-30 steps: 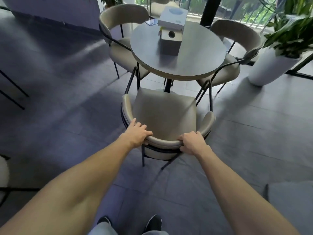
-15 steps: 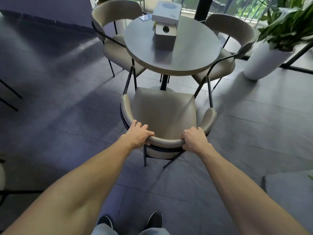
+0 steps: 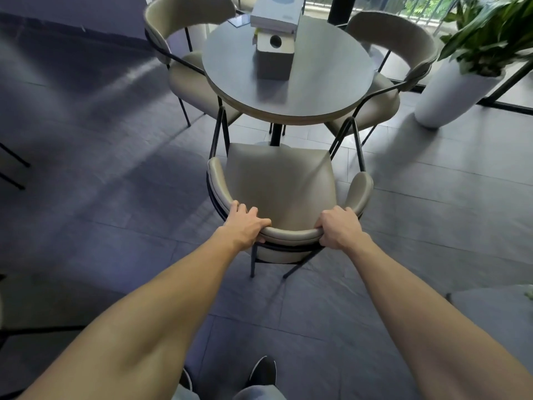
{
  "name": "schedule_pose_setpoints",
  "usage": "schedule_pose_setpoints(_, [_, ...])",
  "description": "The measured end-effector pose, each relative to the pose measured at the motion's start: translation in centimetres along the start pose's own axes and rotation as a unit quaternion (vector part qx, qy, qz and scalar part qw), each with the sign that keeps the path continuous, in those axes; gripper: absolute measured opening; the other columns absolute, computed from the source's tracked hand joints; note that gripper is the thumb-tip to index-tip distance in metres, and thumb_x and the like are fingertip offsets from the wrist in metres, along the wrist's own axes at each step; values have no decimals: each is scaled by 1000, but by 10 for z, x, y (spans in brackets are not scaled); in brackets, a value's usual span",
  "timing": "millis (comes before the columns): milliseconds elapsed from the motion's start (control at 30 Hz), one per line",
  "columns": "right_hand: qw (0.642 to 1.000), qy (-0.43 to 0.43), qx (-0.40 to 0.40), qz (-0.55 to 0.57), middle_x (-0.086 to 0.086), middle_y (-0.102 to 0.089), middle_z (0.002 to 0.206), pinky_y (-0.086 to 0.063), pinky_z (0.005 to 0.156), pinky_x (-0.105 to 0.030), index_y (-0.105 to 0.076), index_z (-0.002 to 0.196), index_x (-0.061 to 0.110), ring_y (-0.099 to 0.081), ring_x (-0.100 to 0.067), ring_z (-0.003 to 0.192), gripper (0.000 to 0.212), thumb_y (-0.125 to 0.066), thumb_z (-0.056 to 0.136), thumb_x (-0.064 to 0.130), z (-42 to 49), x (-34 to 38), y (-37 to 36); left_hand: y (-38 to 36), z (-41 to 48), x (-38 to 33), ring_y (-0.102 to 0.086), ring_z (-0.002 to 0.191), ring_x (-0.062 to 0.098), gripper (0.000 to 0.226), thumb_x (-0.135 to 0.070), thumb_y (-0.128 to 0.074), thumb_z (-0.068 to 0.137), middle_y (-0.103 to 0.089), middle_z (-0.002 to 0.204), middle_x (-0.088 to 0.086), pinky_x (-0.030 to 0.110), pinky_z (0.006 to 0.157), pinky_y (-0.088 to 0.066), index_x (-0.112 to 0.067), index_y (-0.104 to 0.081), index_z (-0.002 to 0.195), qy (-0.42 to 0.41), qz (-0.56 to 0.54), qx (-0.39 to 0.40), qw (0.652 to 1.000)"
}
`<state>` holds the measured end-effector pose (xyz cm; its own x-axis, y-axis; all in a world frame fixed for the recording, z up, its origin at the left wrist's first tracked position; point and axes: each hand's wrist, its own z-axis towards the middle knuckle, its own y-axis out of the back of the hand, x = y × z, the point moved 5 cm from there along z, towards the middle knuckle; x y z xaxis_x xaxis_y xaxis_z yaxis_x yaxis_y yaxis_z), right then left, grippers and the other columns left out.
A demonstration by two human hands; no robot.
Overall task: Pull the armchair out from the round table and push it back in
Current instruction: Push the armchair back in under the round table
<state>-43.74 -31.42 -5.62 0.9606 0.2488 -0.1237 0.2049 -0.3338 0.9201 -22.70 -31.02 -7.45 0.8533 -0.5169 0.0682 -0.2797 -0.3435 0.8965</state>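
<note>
A beige padded armchair (image 3: 278,180) with a thin black frame stands in front of me, its seat fully clear of the round grey table (image 3: 314,93) beyond it. My left hand (image 3: 245,223) grips the left part of the curved backrest. My right hand (image 3: 337,228) grips the right part of the same backrest. Both arms are stretched out toward the chair.
Two more beige armchairs (image 3: 184,67) (image 3: 395,50) stand at the table's far left and far right. On the table are a grey box with a hole (image 3: 274,59) and a white box (image 3: 277,13). A white planter (image 3: 450,90) stands at right. My shoes (image 3: 264,370) are below.
The armchair has moved back, away from the table, with both hands still on its backrest. The gap between seat and table edge has grown.
</note>
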Motion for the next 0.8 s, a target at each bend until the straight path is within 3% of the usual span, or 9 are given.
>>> schedule_pose_setpoints(333, [1000, -9, 1, 4, -2, -71, 105, -39, 89, -36, -73, 104, 24, -58, -27, 109, 34, -55, 76, 18, -5, 1, -2, -1, -2, -6, -46, 108, 34, 33, -50, -45, 99, -48, 116, 8, 52, 103, -25, -34, -45, 128, 13, -4, 15, 1000])
schedule_pose_setpoints(667, [998, 15, 40, 41, -4, -71, 110, -42, 89, -36, -70, 112, 20, -58, -31, 108, 40, -54, 77, 13, -14, -1, 0, 8, -4, -22, -48, 111, 32, 41, -52, -46, 98, -50, 121, 9, 47, 95, -36, -23, -46, 127, -5, 8, 37, 999])
schedule_pose_setpoints(733, [998, 15, 38, 52, -4, -70, 114, -42, 90, -36, -69, 113, 22, -56, -31, 110, 37, -56, 79, 16, -21, 2, 4, 17, -9, -32, -50, 111, 32, 42, -53, -43, 99, -51, 122, 8, 46, 93, -38, -22, -48, 127, -14, 0, 23, 1000])
schedule_pose_setpoints(800, [997, 16, 40, 63, -3, -66, 121, -43, 93, -39, -66, 120, 24, -53, -30, 115, 37, -63, 85, 32, -28, 9, 13, 31, -16, -38, -50, 112, 32, 43, -53, -42, 99, -51, 123, 9, 46, 92, -39, -22, -48, 129, -17, -7, 9, 1000])
